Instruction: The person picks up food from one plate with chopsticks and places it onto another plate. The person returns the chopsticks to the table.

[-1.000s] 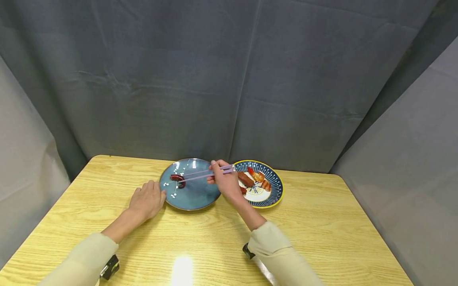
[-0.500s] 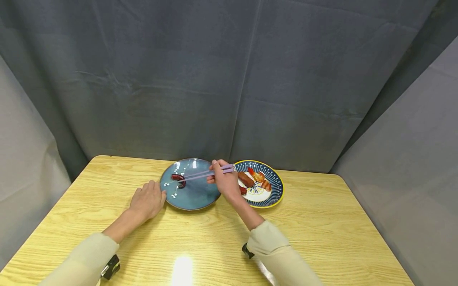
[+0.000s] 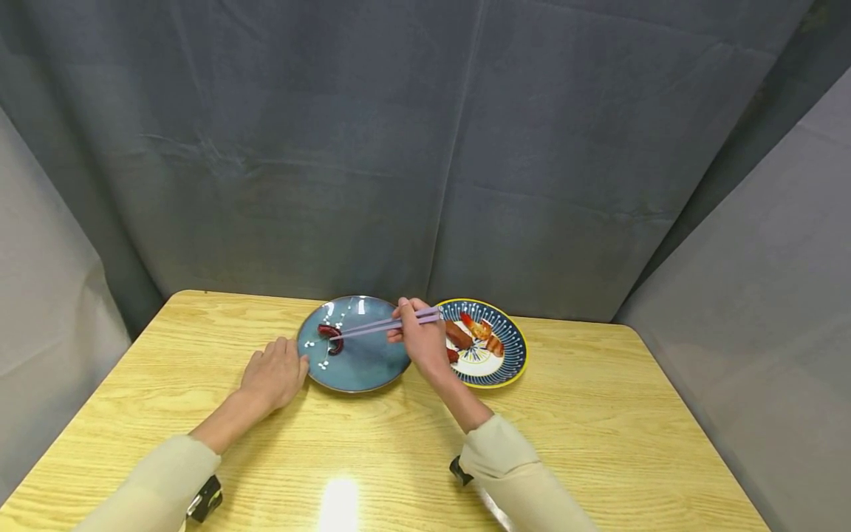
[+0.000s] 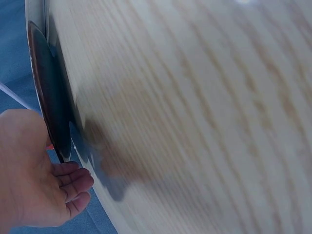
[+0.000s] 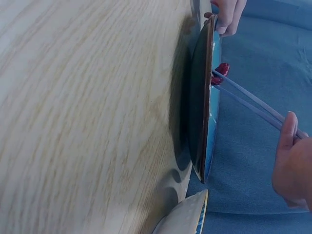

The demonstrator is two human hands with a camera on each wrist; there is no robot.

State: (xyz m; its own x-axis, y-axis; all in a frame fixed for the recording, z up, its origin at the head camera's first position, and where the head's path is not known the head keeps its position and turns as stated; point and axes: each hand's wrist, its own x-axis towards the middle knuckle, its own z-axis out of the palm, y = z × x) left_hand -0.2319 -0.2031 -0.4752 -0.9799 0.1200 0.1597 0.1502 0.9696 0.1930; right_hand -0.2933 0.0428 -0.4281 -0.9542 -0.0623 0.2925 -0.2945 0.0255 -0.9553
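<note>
In the head view my right hand (image 3: 423,343) holds a pair of lilac chopsticks (image 3: 372,326), which reach left over a round blue plate (image 3: 366,362) with white blossoms. The chopstick tips are at a curved, dark-red piece of food (image 3: 335,346), like an octopus tentacle, on the plate's left part. Whether they grip it cannot be told. My left hand (image 3: 274,373) grips the plate's left rim. Its curled fingers (image 4: 75,187) show on the rim's outer side in the left wrist view, while the right wrist view shows the thumb over the inner side.
Right of the blue plate stands a patterned plate (image 3: 512,369) with a yellow rim, partly behind my right hand. It bears several food pieces, including a red-tailed shrimp (image 3: 475,326) and a brown piece (image 3: 458,336). A dark grey curtain (image 3: 332,185) hangs behind the wooden table (image 3: 372,451).
The dark-red piece has turned slightly, and more of its curve shows at the chopstick tips. My right hand has shifted a little to the right; the left hand stays on the rim.
</note>
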